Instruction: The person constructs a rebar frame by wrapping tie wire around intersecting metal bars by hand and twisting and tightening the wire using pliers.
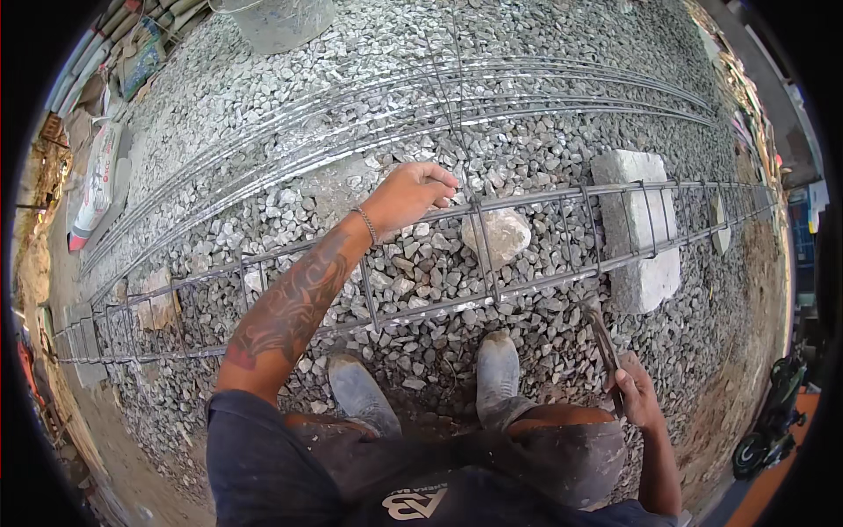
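A long cage of steel rebar (546, 282) with square stirrups lies across the gravel before me, resting on stones and blocks. My left hand (411, 194) reaches over its far bar, fingers bent close together by thin tie wires (461, 141) that rise from a stirrup. Whether the fingertips pinch a wire is not clear. On the right, near my knee, my right hand (635, 388) grips the handles of metal pincers (602, 336), whose jaws point away from me at the gravel on the near side of the cage.
Loose rebar rods (369, 115) lie beyond the cage. A concrete block (649, 230) and a rock (504, 234) sit under it. My boots (497, 369) stand on gravel at the near side. A bucket (283, 23) and a cement bag (99, 178) are farther off.
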A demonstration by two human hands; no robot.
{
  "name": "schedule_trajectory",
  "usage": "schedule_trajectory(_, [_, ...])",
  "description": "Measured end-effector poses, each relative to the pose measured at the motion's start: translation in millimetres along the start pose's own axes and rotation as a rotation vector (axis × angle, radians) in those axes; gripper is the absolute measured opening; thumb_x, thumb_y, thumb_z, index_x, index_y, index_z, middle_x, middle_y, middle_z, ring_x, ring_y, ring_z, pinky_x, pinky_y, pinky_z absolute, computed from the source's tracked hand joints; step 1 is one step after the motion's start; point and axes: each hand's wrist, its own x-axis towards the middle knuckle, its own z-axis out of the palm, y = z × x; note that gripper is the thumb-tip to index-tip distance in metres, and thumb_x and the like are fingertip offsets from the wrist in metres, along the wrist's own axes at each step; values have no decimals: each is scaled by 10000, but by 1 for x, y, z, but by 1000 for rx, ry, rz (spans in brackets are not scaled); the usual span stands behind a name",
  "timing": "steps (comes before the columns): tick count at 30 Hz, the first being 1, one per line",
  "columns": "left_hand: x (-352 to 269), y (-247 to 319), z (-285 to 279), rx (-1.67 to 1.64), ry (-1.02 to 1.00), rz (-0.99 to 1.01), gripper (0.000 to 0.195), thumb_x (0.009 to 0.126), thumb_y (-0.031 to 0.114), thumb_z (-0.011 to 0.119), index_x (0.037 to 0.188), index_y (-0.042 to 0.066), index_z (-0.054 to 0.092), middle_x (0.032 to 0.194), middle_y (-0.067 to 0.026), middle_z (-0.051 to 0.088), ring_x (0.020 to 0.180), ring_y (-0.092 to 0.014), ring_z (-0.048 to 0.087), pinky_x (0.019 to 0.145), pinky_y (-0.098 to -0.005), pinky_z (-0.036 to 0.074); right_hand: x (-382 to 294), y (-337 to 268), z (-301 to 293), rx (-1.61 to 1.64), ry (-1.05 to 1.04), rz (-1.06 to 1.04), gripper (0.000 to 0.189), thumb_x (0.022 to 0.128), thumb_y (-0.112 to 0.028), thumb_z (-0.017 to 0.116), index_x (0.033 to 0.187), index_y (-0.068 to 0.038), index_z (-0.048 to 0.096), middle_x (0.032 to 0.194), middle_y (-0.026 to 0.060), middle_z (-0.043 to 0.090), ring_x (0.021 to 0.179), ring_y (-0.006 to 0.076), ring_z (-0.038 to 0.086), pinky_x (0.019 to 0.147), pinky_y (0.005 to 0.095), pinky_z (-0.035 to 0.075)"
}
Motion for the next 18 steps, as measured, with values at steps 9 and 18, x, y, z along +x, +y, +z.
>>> schedule_trajectory(9, [15,3,-7,-108,-8,19,247,859,157,467,1027,17,582,973,-78,600,848,-137,582,721,-277,485,104,-170,-26,-920,-114,-373,303,875,-310,539,855,-15,605,760,133,590,720,292,530,711,356,404])
schedule_trajectory(18, [36,42,0,-26,-4,379,269,878,180,459,1023,10,608,919,-67,617,837,-134,570,756,-276,461,158,-254,7,-1713,-56,-841,214,751,-295,649,802,-88,638,1174,98,541,1285,252,317,1100,490,127])
